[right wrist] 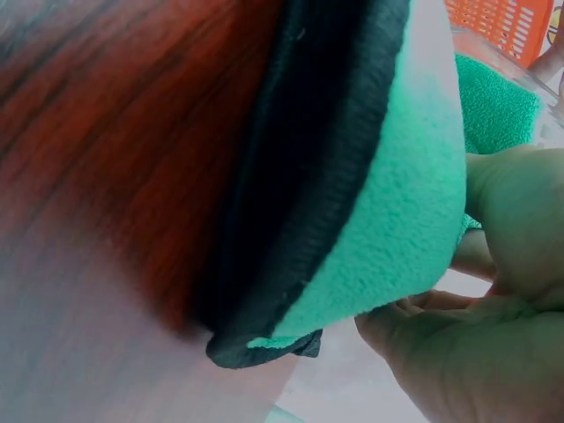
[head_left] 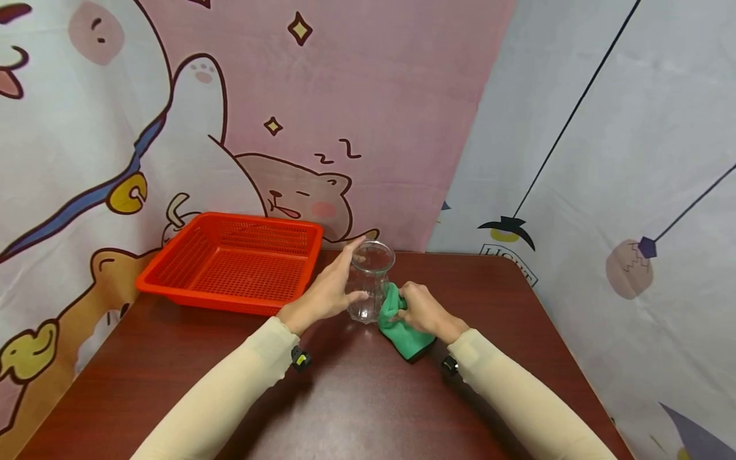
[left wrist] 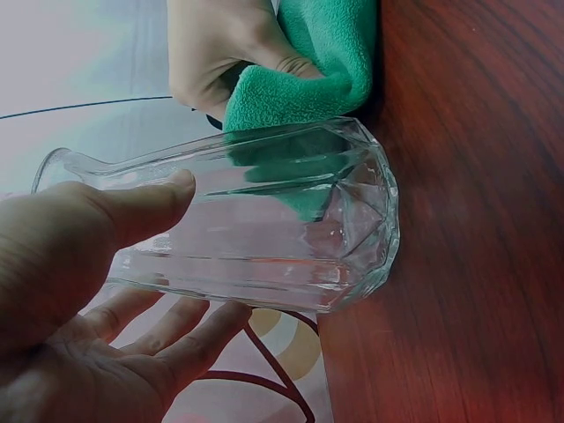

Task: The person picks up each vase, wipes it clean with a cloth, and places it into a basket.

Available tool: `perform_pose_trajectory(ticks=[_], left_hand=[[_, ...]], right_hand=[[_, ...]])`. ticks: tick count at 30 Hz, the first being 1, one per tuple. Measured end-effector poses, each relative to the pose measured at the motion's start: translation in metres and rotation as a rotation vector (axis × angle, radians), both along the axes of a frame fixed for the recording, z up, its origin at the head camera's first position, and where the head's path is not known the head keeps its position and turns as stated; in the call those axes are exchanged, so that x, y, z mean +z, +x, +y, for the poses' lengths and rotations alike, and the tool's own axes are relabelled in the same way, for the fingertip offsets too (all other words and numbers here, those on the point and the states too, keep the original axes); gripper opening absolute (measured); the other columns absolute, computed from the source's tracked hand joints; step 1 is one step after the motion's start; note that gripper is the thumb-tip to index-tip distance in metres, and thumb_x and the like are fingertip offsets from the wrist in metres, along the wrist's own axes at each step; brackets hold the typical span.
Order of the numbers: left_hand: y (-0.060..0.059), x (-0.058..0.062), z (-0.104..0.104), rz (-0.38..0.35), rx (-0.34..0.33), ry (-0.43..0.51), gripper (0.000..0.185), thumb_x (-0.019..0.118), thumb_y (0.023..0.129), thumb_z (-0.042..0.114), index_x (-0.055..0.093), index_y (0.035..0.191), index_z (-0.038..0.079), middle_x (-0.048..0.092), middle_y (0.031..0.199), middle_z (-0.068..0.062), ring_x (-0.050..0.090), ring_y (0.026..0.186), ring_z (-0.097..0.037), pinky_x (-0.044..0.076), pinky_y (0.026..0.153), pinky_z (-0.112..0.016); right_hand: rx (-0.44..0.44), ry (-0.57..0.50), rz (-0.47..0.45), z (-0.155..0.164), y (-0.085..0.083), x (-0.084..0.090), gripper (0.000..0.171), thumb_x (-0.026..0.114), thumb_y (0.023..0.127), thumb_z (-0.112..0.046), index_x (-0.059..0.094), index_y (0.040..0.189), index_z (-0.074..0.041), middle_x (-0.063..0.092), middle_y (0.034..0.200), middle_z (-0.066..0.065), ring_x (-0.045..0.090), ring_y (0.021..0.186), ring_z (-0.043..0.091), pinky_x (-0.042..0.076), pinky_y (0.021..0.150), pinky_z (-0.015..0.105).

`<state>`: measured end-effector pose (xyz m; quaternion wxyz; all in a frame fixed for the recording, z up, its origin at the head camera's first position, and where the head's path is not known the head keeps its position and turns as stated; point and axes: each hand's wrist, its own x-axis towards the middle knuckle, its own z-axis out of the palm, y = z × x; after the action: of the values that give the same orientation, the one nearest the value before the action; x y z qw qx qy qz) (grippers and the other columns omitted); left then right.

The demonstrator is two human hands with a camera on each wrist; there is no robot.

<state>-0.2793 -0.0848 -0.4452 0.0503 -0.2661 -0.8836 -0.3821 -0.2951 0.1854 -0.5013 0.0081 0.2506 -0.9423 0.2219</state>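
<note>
A clear glass vase with a flared rim and faceted base stands upright on the dark wooden table. My left hand holds it from the left, thumb across the near side and fingers round the far side, as the left wrist view shows with the vase and hand. On the other side, my right hand grips a bunched green cloth. The cloth lies against the vase's lower side. In the right wrist view its dark-edged end hangs below my right hand.
To the left of the vase, a red plastic basket with perforated sides sits at the back of the table. Behind the table hangs a printed cartoon cloth, with a pale sheet to the right.
</note>
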Motion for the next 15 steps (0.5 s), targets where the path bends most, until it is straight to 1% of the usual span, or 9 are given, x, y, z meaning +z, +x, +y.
perform_pose_trajectory(ticks=[4, 7, 11, 15], left_hand=[[0.0003, 0.0004, -0.0002, -0.001, 0.001, -0.007, 0.125, 0.097, 0.096, 0.007, 0.014, 0.187, 0.028, 0.063, 0.164, -0.016, 0.072, 0.143, -0.041, 0.062, 0.119, -0.058], [-0.0002, 0.0, -0.0003, -0.002, 0.002, -0.008, 0.124, 0.096, 0.096, 0.007, 0.014, 0.187, 0.027, 0.063, 0.164, -0.016, 0.072, 0.142, -0.042, 0.062, 0.119, -0.058], [-0.0005, -0.0005, -0.0004, -0.005, 0.006, -0.01, 0.124, 0.097, 0.096, 0.007, 0.014, 0.187, 0.027, 0.063, 0.164, -0.016, 0.072, 0.142, -0.041, 0.063, 0.119, -0.058], [-0.0004, -0.0006, -0.0002, -0.008, 0.012, -0.012, 0.124, 0.097, 0.096, 0.007, 0.015, 0.187, 0.028, 0.063, 0.164, -0.016, 0.073, 0.141, -0.041, 0.063, 0.119, -0.059]], right_hand=[[0.001, -0.003, 0.001, 0.0003, 0.0005, -0.0002, 0.014, 0.095, 0.097, -0.008, 0.082, 0.093, -0.012, 0.08, 0.11, 0.01, 0.074, 0.107, 0.02, 0.066, 0.09, 0.041], [0.003, -0.003, 0.004, 0.0006, 0.0006, -0.0004, 0.014, 0.097, 0.096, -0.011, 0.083, 0.094, -0.013, 0.08, 0.11, 0.01, 0.076, 0.109, 0.022, 0.066, 0.09, 0.041], [0.006, -0.01, 0.002, 0.0007, 0.0011, 0.0003, 0.013, 0.097, 0.096, -0.013, 0.084, 0.096, -0.013, 0.081, 0.111, 0.01, 0.077, 0.111, 0.024, 0.066, 0.092, 0.042], [0.009, -0.017, 0.004, 0.0009, 0.0012, 0.0011, 0.014, 0.099, 0.095, -0.016, 0.085, 0.098, -0.013, 0.081, 0.109, 0.009, 0.076, 0.109, 0.022, 0.066, 0.091, 0.042]])
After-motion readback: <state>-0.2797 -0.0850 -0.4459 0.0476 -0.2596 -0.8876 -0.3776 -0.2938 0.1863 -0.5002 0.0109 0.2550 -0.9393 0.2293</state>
